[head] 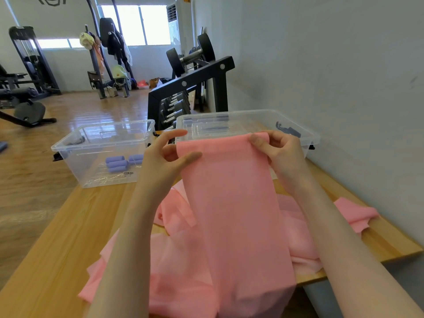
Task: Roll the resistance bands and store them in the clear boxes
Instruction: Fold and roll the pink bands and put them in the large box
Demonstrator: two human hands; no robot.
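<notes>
Both hands — left (171, 154), right (277, 152) — pinch the pink band's (229, 191) top edge.

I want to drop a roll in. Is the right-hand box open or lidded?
Lidded. The right box has a clear lid on its rim; the left box is open, with purple rolls inside.

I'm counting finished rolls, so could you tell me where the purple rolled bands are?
In the head view, the purple rolled bands lie in the open clear box at the table's left, beside the left hand.
</notes>
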